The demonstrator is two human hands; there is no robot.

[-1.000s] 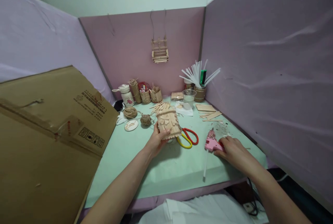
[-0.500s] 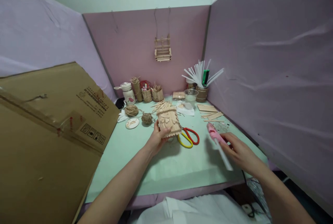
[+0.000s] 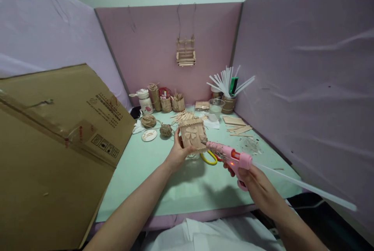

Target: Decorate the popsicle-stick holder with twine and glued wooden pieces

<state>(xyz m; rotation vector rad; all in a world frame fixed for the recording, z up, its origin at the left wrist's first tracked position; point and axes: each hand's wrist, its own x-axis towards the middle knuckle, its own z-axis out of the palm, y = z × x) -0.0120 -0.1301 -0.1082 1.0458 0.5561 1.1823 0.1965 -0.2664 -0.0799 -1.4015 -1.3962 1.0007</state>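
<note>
My left hand (image 3: 179,153) is closed round the left and lower side of a small wooden-stick holder (image 3: 193,134), raised above the table. Its front carries a petal-shaped wooden decoration (image 3: 191,132). My right hand (image 3: 254,183) grips a pink glue gun (image 3: 230,155) with a small orange light lit on its side. A long white glue stick (image 3: 306,185) juts from the gun's back. The nozzle is at the holder's lower right side; whether it touches I cannot tell. Behind the gun lie scissors with yellow and red handles (image 3: 209,159), partly covered.
A large cardboard box (image 3: 58,157) leans in at left. Twine balls (image 3: 166,130), a white lid (image 3: 149,135) and loose wooden sticks (image 3: 238,125) lie on the table. At the back stand a white bottle (image 3: 145,102), a clear cup (image 3: 216,107) and a pot of glue sticks (image 3: 228,104).
My right hand has turned the glue gun and brought it left, its nozzle now at the holder. The holder has turned slightly in my left hand, showing its petal decoration more squarely.
</note>
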